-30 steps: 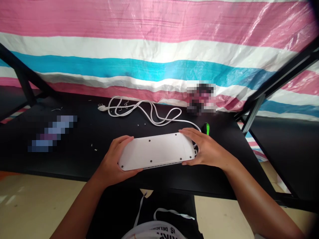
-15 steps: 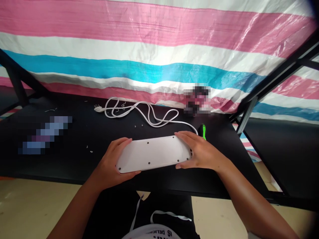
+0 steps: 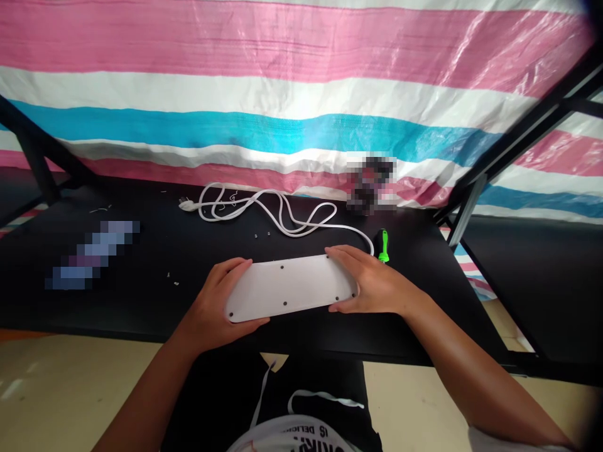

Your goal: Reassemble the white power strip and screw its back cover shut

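A white oblong casing (image 3: 292, 287) with several dark screw holes or screws in its face is held level over the black table near its front edge. My left hand (image 3: 219, 304) grips its left end, thumb along the lower edge and fingers over the upper edge. Around the right end, my right hand (image 3: 365, 282) is closed in the same way. A white cable (image 3: 301, 229) runs from behind the right end and lies in loops, ending in a plug (image 3: 187, 204). Just beyond my right hand lies a green and black screwdriver (image 3: 384, 245), its tip hidden.
Two tiny pieces (image 3: 262, 235) lie behind the casing, and small white scraps (image 3: 176, 283) are to its left. A blurred bluish item (image 3: 94, 254) rests at the left. Another blurred dark object (image 3: 371, 185) stands at the back by the striped sheet (image 3: 282, 132). Black metal struts (image 3: 509, 144) flank the table (image 3: 141, 301).
Both hands remain on the casing, which has shifted very slightly up in the view. More of the green screwdriver shows beyond my right hand.
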Available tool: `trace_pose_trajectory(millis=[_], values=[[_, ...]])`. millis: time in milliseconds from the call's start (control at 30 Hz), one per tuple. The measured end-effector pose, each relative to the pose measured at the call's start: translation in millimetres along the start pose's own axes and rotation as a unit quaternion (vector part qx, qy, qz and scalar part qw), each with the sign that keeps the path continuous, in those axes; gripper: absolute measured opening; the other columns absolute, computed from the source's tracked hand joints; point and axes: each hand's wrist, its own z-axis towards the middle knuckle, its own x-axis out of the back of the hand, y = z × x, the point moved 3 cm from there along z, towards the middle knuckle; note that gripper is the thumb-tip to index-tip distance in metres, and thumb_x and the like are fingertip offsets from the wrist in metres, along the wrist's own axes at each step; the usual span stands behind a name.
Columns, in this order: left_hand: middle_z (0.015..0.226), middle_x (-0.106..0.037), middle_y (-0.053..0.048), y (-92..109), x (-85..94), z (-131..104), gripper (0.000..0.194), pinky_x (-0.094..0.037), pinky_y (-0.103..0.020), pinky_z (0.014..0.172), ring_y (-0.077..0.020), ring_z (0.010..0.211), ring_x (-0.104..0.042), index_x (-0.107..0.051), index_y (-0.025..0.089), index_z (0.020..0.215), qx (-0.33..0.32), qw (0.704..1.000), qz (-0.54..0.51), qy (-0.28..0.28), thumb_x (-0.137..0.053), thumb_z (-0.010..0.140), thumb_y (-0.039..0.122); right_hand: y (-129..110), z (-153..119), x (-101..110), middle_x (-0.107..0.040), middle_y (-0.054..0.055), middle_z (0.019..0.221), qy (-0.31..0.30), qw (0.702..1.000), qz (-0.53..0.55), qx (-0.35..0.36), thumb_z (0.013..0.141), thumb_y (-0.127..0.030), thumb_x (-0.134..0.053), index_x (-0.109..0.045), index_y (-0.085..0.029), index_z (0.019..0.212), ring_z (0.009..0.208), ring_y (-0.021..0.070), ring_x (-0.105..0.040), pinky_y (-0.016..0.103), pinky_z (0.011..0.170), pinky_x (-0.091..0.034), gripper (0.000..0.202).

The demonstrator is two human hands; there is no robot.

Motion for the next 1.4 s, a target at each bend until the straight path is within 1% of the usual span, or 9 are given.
trace_pose_trajectory(millis=[133,267,467,667,833,1000,1100,1267,1400], values=[[0.145,-0.048,-0.014,2.9,3.9,0.5,0.089,-0.052,-0.05,0.111,-0.0344,0.128,-0.058,-0.038,0.025,0.155,-0.003,1.0,0.006,0.022,-0.081,0.082,0.052,0.4,-0.1,6.1,-0.041,0.012,0.161,0.01,1.0,0.022,-0.006,0.073,-0.058,-0.085,-0.034,-0.029,0.161,0.138,0.0344,-0.055,0.049,0.109,-0.055,0.105],[0.141,-0.052,-0.014,2.6,7.6,-1.4,0.092,-0.054,-0.051,0.108,-0.0364,0.126,-0.059,-0.043,0.025,0.151,0.003,0.998,0.021,0.053,-0.084,0.075,0.054,-0.8,-0.5,11.6,-0.044,0.012,0.158,0.042,0.998,0.046,0.022,0.071,-0.057,-0.087,-0.037,-0.03,0.158,0.142,0.0352,-0.052,0.051,0.116,-0.049,0.104],[0.138,-0.054,-0.017,8.2,12.8,-2.5,0.095,-0.056,-0.05,0.103,-0.0378,0.121,-0.062,-0.045,0.022,0.149,-0.028,0.994,0.032,0.105,-0.088,0.07,0.051,-8.7,-2.3,17.1,-0.05,0.012,0.154,0.116,0.989,0.047,0.082,0.069,-0.053,-0.089,-0.037,-0.03,0.157,0.142,0.0348,-0.051,0.052,0.12,-0.044,0.105],[0.135,-0.056,-0.021,13.5,17.3,-7.5,0.103,-0.056,-0.052,0.1,-0.039,0.118,-0.063,-0.044,0.016,0.149,-0.045,0.985,0.057,0.158,-0.093,0.064,0.049,-12.6,-6.2,20.4,-0.049,0.011,0.156,0.162,0.983,0.036,0.08,0.066,-0.062,-0.088,-0.03,-0.032,0.161,0.145,0.0383,-0.046,0.054,0.119,-0.044,0.115],[0.136,-0.056,-0.022,13.0,16.7,-10.7,0.104,-0.056,-0.056,0.1,-0.0407,0.119,-0.061,-0.045,0.017,0.148,-0.034,0.983,0.075,0.166,-0.093,0.062,0.052,-12.1,-8.3,19.5,-0.046,0.009,0.159,0.162,0.984,0.038,0.057,0.066,-0.063,-0.088,-0.024,-0.035,0.164,0.148,0.0388,-0.043,0.054,0.116,-0.048,0.12],[0.136,-0.056,-0.022,12.3,16.3,-11.6,0.104,-0.056,-0.056,0.101,-0.0406,0.12,-0.061,-0.045,0.016,0.148,-0.02,0.984,0.079,0.158,-0.092,0.063,0.053,-13.5,-8.0,20.6,-0.046,0.007,0.16,0.161,0.984,0.048,0.059,0.066,-0.058,-0.09,-0.024,-0.036,0.163,0.149,0.0367,-0.043,0.051,0.117,-0.048,0.12],[0.137,-0.055,-0.022,12.0,15.8,-11.1,0.104,-0.055,-0.055,0.102,-0.0399,0.121,-0.06,-0.044,0.016,0.149,-0.016,0.985,0.087,0.15,-0.091,0.065,0.054,-12.7,-7.0,21.5,-0.044,0.007,0.161,0.142,0.987,0.054,0.057,0.068,-0.054,-0.09,-0.023,-0.035,0.164,0.149,0.036,-0.043,0.051,0.118,-0.047,0.118],[0.134,-0.056,-0.023,13.3,16.0,-8.3,0.107,-0.056,-0.053,0.099,-0.0392,0.117,-0.063,-0.045,0.015,0.15,-0.041,0.984,0.071,0.159,-0.094,0.062,0.05,-11.7,-6.0,23.3,-0.043,0.008,0.163,0.113,0.991,0.05,0.048,0.069,-0.051,-0.09,-0.023,-0.035,0.164,0.15,0.0371,-0.042,0.054,0.122,-0.042,0.118],[0.134,-0.056,-0.021,14.7,15.7,-6.8,0.104,-0.055,-0.052,0.102,-0.0389,0.119,-0.062,-0.044,0.016,0.15,-0.022,0.987,0.077,0.141,-0.092,0.064,0.051,-12.0,-5.8,23.9,-0.041,0.008,0.163,0.093,0.994,0.044,0.031,0.072,-0.045,-0.089,-0.023,-0.035,0.164,0.149,0.0364,-0.044,0.055,0.123,-0.04,0.113]])
